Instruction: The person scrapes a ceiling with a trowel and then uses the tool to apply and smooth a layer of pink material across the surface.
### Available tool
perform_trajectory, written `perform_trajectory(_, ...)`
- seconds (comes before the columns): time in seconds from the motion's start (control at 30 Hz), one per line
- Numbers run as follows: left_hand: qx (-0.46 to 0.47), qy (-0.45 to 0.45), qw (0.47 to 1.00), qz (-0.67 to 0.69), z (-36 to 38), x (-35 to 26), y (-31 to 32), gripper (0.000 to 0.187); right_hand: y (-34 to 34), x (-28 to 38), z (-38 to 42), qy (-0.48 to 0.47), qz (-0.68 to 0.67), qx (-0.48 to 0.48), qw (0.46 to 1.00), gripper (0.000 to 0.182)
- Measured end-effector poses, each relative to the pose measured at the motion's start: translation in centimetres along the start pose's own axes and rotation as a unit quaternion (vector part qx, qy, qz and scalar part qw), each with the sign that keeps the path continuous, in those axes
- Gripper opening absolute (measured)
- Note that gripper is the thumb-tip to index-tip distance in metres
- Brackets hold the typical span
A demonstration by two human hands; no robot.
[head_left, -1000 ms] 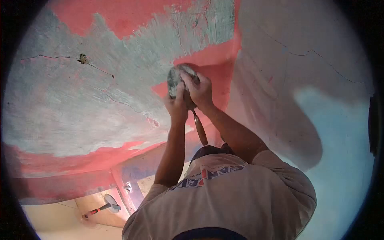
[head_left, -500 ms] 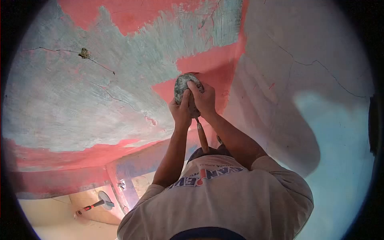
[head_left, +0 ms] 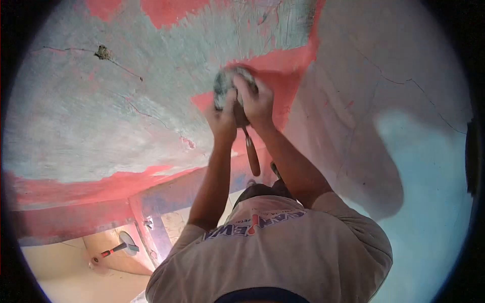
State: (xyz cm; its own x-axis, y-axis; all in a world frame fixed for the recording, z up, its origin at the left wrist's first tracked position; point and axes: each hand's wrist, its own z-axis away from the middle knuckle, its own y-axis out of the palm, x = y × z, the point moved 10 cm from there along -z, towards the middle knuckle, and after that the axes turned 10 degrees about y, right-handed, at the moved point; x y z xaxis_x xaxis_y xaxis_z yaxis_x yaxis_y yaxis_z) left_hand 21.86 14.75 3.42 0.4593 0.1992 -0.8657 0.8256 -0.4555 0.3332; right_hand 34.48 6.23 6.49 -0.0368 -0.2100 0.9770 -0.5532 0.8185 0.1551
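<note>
Head view: hammer lay low, far left. Left hand gripped left side of rounded stone-like block, between both hands against painted wall; contact unclear. Trowel hung below, handle pointing chestward, nearer right forearm. Right hand clasped block's right side.

From here I count one person, with two arms and two hands, one left hand and one right hand. I see one grey lump, one wooden handle, one shirt, one red-and-black-handled tool and one round disc. There's one patchy pink-and-grey wall with one rough hole and two clear cracks, and one plainer wall with one long crack.
</note>
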Motion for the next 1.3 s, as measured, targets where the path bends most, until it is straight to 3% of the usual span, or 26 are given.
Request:
perform_trajectory(0.07, 0.023, -0.009, 0.999, 0.036, -3.2, -4.6, 2.3, 0.013, 1.3, 6.5, -1.7, -0.062, -0.048, 0.012, 0.997, 0.034)
perform_trajectory(0.17, 0.024, -0.011, 0.998, 0.064, -4.6, -7.7, 3.9, 0.022, 2.1, 10.5, -2.3, -0.040, -0.047, 0.045, 0.997, 0.033)
perform_trajectory(0.27, 0.037, -0.015, 0.998, 0.050, -2.3, -4.6, 2.9, 0.022, 1.2, 5.1, -1.6, -0.058, -0.057, 0.030, 0.996, 0.035)
perform_trajectory(0.3, -0.016, -0.014, 1.000, 0.021, -0.8, -1.0, 1.2, 0.021, 0.5, 1.0, -1.0, -0.044, -0.064, 0.021, 0.997, 0.035)
perform_trajectory(0.37, 0.031, -0.140, 0.988, -0.057, 3.6, 5.6, -1.6, 0.028, -2.2, -8.4, 1.3, 0.135, 0.071, 0.003, 0.988, 0.034)
perform_trajectory(0.43, 0.000, -0.192, 0.980, 0.052, 7.8, 11.1, -3.6, 0.030, -3.7, -11.7, 4.4, 0.160, 0.086, 0.011, 0.983, 0.030)
perform_trajectory(0.47, 0.004, -0.188, 0.981, 0.052, 8.3, 10.4, -3.4, 0.030, -4.0, -12.3, 5.5, 0.159, 0.062, 0.015, 0.985, 0.029)
perform_trajectory(0.57, 0.020, -0.195, 0.981, 0.017, 9.0, 7.5, -3.1, 0.029, -4.5, -12.4, 7.0, 0.146, 0.001, 0.021, 0.989, 0.025)
perform_trajectory(0.67, -0.005, -0.212, 0.971, 0.114, 7.9, 7.0, -2.6, 0.027, -3.7, -9.7, 7.1, 0.108, -0.052, 0.024, 0.992, 0.022)
perform_trajectory(0.8, -0.038, -0.172, 0.973, 0.148, 5.6, 4.1, -2.3, 0.026, -1.7, -7.9, 5.7, 0.113, -0.106, 0.039, 0.987, 0.021)
perform_trajectory(0.93, -0.043, -0.159, 0.974, 0.156, 7.0, 6.7, -2.8, 0.030, -0.9, -8.3, 5.1, 0.113, -0.137, 0.034, 0.983, 0.023)
perform_trajectory(0.97, -0.021, -0.145, 0.977, 0.158, 7.6, 6.9, -2.5, 0.030, -1.1, -9.6, 5.0, 0.137, -0.127, 0.003, 0.982, 0.025)
perform_trajectory(1.07, -0.072, -0.136, 0.978, 0.142, 7.8, 6.4, -2.3, 0.030, -1.2, -10.2, 4.5, 0.135, -0.116, 0.001, 0.984, 0.026)
perform_trajectory(1.2, -0.109, -0.120, 0.984, 0.079, 5.4, 5.4, -1.9, 0.026, -0.4, -6.5, 2.7, 0.107, -0.089, 0.003, 0.990, 0.030)
perform_trajectory(1.3, -0.101, -0.135, 0.980, 0.109, 4.9, 4.0, -1.0, 0.026, 0.1, -5.2, 1.6, 0.061, -0.090, 0.030, 0.994, 0.033)
